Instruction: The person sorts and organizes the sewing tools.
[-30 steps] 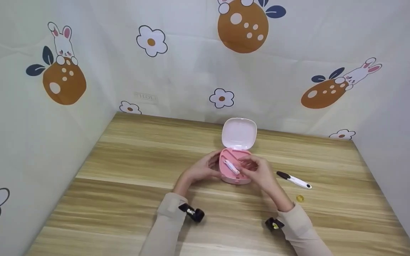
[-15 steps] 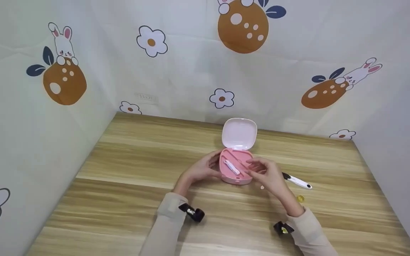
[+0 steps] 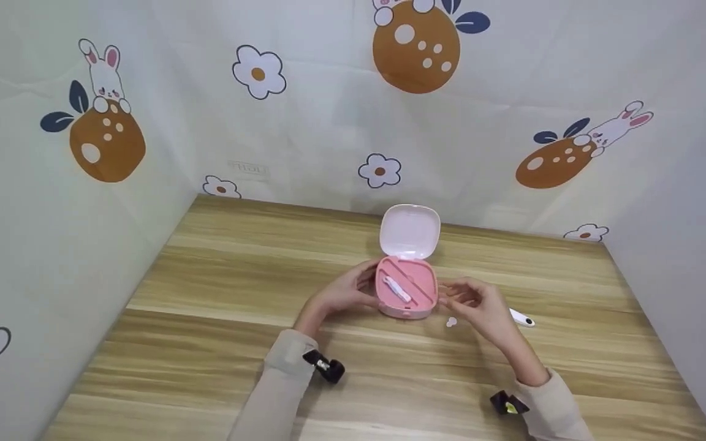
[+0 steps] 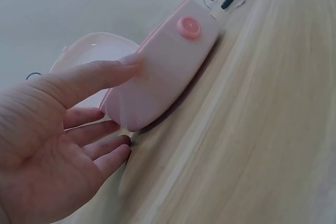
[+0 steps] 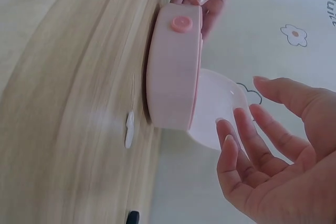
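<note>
The case (image 5: 173, 72) looks like smooth, matt plastic, its lid (image 3: 410, 229) glossier. The table (image 3: 206, 257) has a smooth wood-grain surface with a soft sheen. The creased backdrop (image 3: 316, 122) and sleeves (image 3: 274, 392) look like matt cloth.

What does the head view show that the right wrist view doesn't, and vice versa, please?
Only the head view shows the sleeves and the slim white item in the pink case. Only the right wrist view shows dark wall lettering, cut off by the edge. Both show the case, open lid, small white piece, left hand and right hand.
</note>
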The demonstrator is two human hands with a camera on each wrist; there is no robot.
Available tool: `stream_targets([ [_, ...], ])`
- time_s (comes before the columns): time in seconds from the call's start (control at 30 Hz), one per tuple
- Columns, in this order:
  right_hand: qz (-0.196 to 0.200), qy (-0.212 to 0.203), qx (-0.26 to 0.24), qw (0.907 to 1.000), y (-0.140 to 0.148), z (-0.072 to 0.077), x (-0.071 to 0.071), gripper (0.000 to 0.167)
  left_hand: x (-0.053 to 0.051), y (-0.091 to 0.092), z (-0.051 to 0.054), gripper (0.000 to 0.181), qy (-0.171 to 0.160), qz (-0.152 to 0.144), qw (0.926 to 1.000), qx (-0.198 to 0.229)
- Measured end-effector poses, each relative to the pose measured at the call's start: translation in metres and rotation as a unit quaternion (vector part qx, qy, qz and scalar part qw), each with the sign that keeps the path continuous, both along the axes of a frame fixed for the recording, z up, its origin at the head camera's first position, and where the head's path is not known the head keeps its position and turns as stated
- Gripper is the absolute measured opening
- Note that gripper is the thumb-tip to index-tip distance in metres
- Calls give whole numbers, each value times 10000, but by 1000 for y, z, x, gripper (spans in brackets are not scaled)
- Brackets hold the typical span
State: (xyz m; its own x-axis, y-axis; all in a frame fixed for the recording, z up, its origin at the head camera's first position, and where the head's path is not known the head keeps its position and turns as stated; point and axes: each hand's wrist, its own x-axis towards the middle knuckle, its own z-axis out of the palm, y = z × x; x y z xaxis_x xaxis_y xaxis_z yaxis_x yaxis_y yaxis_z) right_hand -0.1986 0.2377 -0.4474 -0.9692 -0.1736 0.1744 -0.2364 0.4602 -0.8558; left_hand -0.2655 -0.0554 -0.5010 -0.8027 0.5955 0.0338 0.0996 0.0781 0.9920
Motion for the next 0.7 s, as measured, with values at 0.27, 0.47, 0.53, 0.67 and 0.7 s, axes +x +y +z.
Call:
stream_targets([
  [0.27,-38,-23,40,10000,15,4,7,27,-3,-3,6,97,243,50,9993,-290],
  [0.47,153,121,58,9998,29,3,11,27,-6,-4,8,96,528,111,9974,-469],
  [0.53,210,152,165,9995,32,2,12,27,-6,-5,9,96,588,175,9964,-584],
  [0.67,156,34,339,9993,38,2,14,28,-6,-6,10,96,774,281,9931,-840],
  [0.7,130,-3,357,9993,39,2,14,28,-6,-7,10,95,828,307,9919,-911],
])
